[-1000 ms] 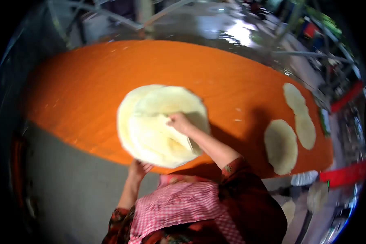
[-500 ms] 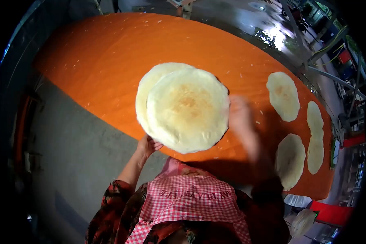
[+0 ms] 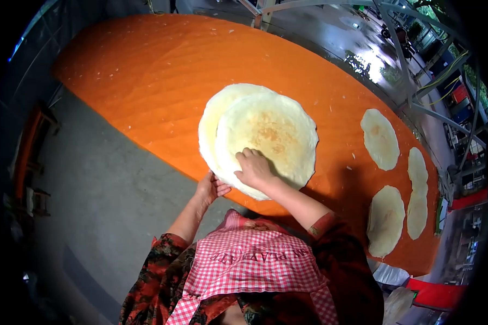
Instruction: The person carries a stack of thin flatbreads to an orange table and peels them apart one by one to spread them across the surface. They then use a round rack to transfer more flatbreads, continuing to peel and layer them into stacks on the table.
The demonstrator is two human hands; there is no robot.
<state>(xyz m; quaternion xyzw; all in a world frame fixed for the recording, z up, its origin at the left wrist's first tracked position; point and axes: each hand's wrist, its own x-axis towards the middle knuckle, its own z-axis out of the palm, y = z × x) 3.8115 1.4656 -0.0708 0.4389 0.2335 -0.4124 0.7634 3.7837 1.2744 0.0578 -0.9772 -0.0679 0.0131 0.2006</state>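
Observation:
Two round, pale flatbreads overlap near the front edge of the orange-covered table. The upper flatbread has browned patches in its middle; the lower flatbread shows along the left side. My left hand is at their near-left rim, with its thumb side against the edge and its fingers just below it; part of the grip is hidden. On top of the upper flatbread rests my right hand. Its fingers are bent but apart from the thumb, and the fingertips touch the bread's surface.
More flatbreads lie to the right: an oval-looking one, a nearer pile and overlapping ones by the far right edge. Grey floor borders the table at left. Metal frame bars stand beyond the table.
My right hand has moved left from beside the flatbreads' right edge onto the top one. My left hand stays at the near-left rim. The whole view has shifted slightly.

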